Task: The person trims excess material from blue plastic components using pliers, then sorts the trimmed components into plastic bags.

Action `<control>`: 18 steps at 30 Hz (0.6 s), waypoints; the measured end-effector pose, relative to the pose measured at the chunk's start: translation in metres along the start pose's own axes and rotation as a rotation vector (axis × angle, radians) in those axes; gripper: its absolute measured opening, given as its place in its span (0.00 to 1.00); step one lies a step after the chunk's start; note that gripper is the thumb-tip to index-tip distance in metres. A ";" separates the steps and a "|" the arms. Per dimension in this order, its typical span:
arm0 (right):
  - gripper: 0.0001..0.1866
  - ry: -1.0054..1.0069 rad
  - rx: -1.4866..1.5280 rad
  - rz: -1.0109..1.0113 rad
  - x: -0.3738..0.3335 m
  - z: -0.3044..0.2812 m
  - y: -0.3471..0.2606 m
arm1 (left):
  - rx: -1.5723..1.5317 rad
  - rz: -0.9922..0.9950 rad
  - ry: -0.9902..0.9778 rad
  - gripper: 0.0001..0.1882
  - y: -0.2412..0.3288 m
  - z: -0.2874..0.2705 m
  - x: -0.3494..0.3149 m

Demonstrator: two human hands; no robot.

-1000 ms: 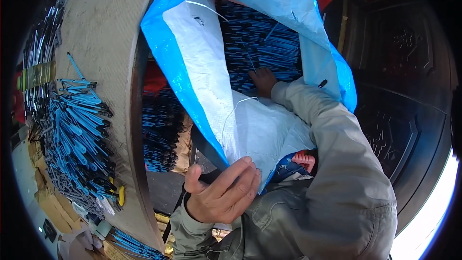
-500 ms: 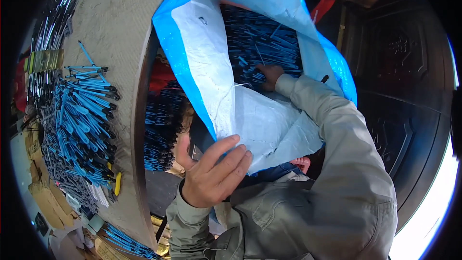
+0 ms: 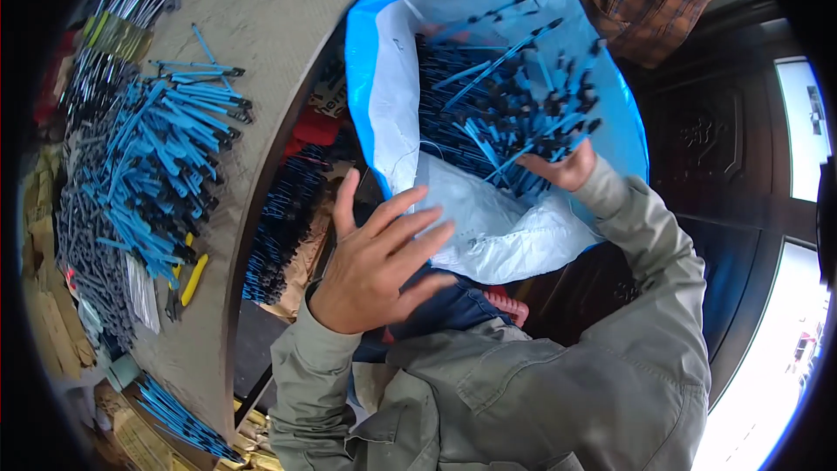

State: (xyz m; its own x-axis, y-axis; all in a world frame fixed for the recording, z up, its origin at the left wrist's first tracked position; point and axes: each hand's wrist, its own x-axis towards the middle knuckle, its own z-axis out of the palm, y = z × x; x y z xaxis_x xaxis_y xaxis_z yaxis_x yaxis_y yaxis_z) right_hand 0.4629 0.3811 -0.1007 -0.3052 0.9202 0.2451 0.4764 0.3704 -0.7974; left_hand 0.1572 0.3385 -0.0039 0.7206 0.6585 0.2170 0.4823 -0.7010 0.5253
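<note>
A big woven sack (image 3: 395, 96), blue outside and white inside, stands with its mouth wide in the upper middle. Inside lie many thin blue sticks with black ends (image 3: 453, 78). My right hand (image 3: 568, 166), within the sack near its right wall, has a loose bunch of these sticks (image 3: 514, 153), fanned out and blurred; their lower ends are hidden. My left hand (image 3: 379, 266) hovers at the sack's near left edge, fingers spread and empty, slightly blurred.
Left, a table (image 3: 261, 0) carries a heap of blue sticks (image 3: 166, 174), grey pieces (image 3: 83, 227) and yellow-handled pliers (image 3: 193, 279). More sticks (image 3: 288, 218) are stacked beneath its edge. Another person's plaid-clad part (image 3: 654, 0) is beyond the sack. Dark panelled doors (image 3: 697, 139) stand right.
My right hand has risen from the sticks and moved right and nearer, bringing up a bunch. My left hand has come off the sack's edge, and its fingers have spread.
</note>
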 end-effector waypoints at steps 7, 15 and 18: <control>0.25 -0.050 0.279 0.403 -0.016 -0.065 -0.071 | -0.523 -0.082 0.276 0.46 -0.002 0.014 -0.006; 0.35 -0.119 -0.127 -0.093 0.023 -0.160 -0.158 | -0.852 -0.024 0.570 0.54 0.011 0.026 -0.008; 0.28 -0.254 -0.255 -0.222 0.056 -0.205 -0.204 | -0.912 -0.043 0.626 0.54 0.006 0.028 -0.013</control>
State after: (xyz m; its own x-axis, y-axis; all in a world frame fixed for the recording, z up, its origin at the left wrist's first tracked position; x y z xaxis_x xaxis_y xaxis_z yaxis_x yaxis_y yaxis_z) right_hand 0.5177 0.3826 0.1884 -0.6020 0.7657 0.2265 0.5551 0.6052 -0.5707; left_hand 0.1645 0.3175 -0.0264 0.2087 0.8801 0.4264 -0.2327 -0.3788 0.8958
